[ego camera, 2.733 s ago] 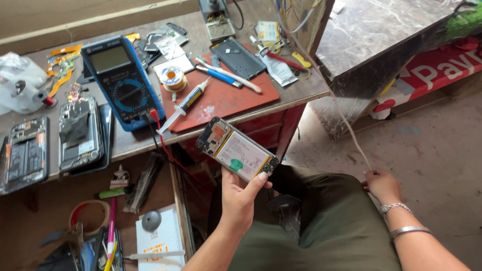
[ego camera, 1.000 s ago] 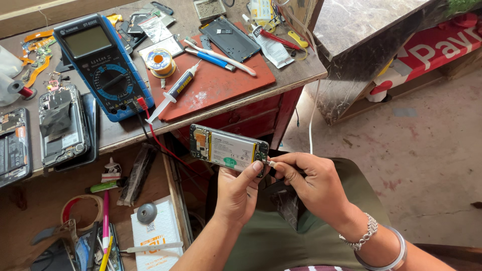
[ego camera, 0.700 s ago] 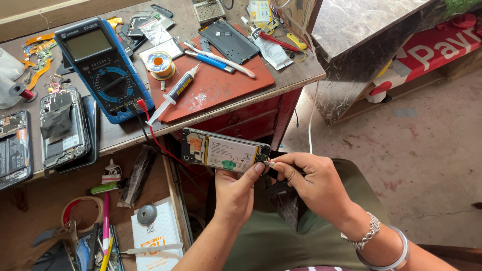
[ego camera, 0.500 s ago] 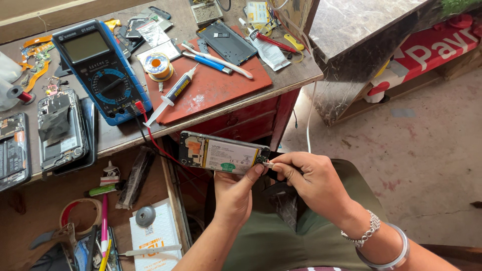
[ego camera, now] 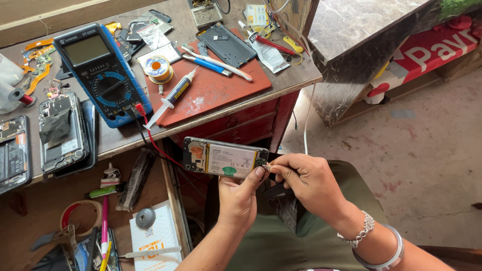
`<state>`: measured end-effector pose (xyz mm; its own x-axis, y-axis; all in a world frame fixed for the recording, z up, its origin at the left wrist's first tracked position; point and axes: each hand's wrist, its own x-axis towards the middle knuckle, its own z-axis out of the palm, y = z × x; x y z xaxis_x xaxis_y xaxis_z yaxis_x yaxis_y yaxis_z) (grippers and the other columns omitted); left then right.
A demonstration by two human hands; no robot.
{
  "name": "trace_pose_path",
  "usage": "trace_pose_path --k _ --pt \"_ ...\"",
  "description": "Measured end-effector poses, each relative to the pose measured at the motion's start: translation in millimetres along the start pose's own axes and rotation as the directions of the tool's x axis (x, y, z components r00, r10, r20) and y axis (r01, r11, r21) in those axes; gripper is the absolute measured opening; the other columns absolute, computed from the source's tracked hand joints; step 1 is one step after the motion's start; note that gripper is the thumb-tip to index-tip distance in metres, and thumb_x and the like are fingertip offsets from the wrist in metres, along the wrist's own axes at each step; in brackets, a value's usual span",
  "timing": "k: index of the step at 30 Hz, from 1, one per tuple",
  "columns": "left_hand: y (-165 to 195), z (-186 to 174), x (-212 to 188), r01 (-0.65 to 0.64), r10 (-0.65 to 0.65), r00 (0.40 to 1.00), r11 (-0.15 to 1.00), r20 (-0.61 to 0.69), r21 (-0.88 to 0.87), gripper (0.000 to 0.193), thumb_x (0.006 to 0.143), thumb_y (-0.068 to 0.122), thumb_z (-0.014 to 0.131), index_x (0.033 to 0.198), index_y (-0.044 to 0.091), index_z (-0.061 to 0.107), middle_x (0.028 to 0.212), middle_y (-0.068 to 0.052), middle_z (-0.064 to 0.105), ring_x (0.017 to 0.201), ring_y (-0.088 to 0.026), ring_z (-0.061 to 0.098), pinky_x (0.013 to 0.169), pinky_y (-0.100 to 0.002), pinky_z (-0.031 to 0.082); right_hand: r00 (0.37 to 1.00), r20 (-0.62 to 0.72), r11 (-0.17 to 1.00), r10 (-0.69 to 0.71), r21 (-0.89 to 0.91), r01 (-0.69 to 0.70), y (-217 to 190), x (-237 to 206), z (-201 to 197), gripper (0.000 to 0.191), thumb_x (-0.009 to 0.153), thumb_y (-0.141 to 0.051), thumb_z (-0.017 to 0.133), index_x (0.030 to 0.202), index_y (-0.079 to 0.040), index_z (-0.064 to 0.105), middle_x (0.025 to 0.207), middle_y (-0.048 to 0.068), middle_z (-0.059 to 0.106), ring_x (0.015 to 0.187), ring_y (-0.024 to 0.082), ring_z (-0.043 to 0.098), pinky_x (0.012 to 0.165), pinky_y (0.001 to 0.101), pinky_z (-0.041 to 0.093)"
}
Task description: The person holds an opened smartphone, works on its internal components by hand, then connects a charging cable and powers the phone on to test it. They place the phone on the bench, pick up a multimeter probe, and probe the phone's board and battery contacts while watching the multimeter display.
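Head view, right hand [ego camera: 306, 181] hiding opened phone [ego camera: 223, 157] end

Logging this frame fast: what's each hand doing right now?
Left hand: closed on the opened phone, holding it from below.
Right hand: fingers pinched at the phone's right end; what they pinch cannot be told.

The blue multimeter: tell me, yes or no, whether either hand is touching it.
No: the blue multimeter lies on the bench, while both hands hold the opened phone.

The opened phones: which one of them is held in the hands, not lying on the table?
The opened phone with its white battery showing, below the table edge. The left hand grips it and the right hand pinches its end; the other two lie on the table.
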<state>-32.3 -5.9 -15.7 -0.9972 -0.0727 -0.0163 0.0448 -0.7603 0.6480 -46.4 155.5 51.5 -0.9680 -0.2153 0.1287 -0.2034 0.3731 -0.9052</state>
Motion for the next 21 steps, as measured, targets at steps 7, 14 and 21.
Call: trace_pose_path --k 7,14,21 --pt "0 3 -1 0.005 -0.005 0.999 1.0 -0.032 0.016 0.02 0.088 -0.007 0.073 0.107 -0.001 0.069 0.102 -0.011 0.075 0.094 -0.019 0.073 0.088 -0.034 0.061 1.0 0.017 1.0 0.005 0.006 -0.005 -5 5 1 0.012 0.089 -0.001 0.068 0.098 -0.001 0.076 0.071 0.001 0.073 0.06 0.006 0.062 0.056 0.0231 0.055" --pt "-8 -3 1 0.007 -0.007 0.999 1.0 -0.041 0.001 0.019 0.089 -0.005 0.074 0.107 -0.002 0.069 0.102 -0.011 0.075 0.093 -0.019 0.072 0.087 -0.034 0.06 0.999 0.052 1.0 -0.011 -0.013 0.012 -5 11 -3 0.008 0.09 -0.005 0.071 0.094 -0.001 0.076 0.068 0.003 0.071 0.057 0.008 0.058 0.053 0.0251 0.052" --pt "-23 -23 19 -0.131 0.123 0.991 0.964 0.05 0.232 0.041 0.079 -0.003 0.081 0.116 -0.005 0.063 0.1 -0.015 0.076 0.091 -0.023 0.074 0.082 -0.038 0.061 0.985 0.16 0.998 -0.061 -0.002 0.063 20 13 -22 0.012 0.087 -0.011 0.072 0.094 -0.003 0.078 0.072 0.003 0.078 0.064 0.01 0.07 0.061 0.0283 0.058"
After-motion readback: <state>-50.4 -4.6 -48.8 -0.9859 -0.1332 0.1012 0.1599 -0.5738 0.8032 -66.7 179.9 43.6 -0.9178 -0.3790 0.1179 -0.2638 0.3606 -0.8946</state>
